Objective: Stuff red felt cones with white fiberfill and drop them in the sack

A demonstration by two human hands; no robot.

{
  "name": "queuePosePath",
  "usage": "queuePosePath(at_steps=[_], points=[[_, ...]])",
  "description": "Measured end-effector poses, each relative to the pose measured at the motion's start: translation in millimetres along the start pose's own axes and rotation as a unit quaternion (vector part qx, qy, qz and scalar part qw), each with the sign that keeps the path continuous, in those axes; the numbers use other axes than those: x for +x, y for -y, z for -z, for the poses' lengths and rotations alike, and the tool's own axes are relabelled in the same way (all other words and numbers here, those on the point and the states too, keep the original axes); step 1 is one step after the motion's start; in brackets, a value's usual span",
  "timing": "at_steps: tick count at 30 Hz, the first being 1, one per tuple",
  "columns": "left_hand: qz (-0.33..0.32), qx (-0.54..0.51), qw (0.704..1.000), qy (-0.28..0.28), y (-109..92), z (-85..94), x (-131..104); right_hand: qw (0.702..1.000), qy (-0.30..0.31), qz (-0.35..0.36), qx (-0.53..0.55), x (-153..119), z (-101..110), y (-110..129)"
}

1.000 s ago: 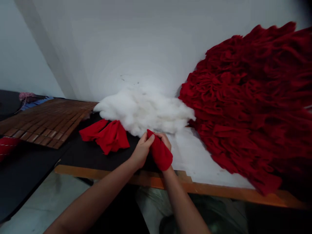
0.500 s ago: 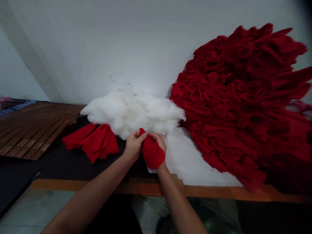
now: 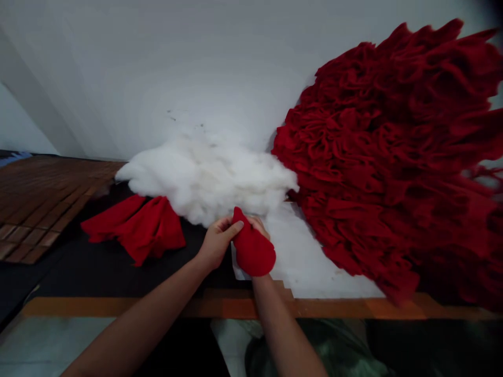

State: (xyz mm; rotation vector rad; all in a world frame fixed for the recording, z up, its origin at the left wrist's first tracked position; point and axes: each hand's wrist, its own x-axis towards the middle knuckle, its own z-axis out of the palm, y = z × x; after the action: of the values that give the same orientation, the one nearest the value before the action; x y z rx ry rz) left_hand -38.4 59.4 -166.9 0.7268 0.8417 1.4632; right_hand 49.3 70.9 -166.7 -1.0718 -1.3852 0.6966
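A small red fabric piece [image 3: 255,252], narrow at the top and rounded at the bottom, is held up near the table's front edge. My left hand [image 3: 218,241] pinches its narrow upper end, thumb lying on the front. Behind the fabric is my right hand [image 3: 261,226], gripping it from the right; most of its fingers are hidden. Just beyond both hands lies a heap of white fluffy stuffing [image 3: 208,178]. To the left, several red cloth pieces [image 3: 137,225] lie loosely bunched on the black surface.
A large pile of red fabric pieces [image 3: 377,157] rises on the right against the pale wall [image 3: 220,63]. Under its left side is a white sheet [image 3: 314,267]. Brown slatted matting [image 3: 55,193] lies at far left. Brown tape [image 3: 118,306] runs along the table's front edge.
The red fabric piece has turned and shifted slightly right, so more of its front shows and it covers more of my right hand. My left hand keeps its pinch. The view has shifted slightly.
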Motion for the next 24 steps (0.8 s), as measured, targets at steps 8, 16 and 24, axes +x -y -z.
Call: queuePosePath(at_steps=[8, 16, 24], points=[[-0.005, -0.088, 0.996, -0.016, -9, -0.4, 1, 0.992, -0.032, -0.109, -0.046, -9, -15, 4], [0.011, -0.126, 0.991, -0.050, 1, -5.3, -5, 0.990, -0.068, 0.093, -0.076, -12, -17, -28], [0.010, -0.144, 0.988, -0.062, 7, -8.2, -7, 0.994, -0.089, -0.047, -0.046, -15, -17, -14]])
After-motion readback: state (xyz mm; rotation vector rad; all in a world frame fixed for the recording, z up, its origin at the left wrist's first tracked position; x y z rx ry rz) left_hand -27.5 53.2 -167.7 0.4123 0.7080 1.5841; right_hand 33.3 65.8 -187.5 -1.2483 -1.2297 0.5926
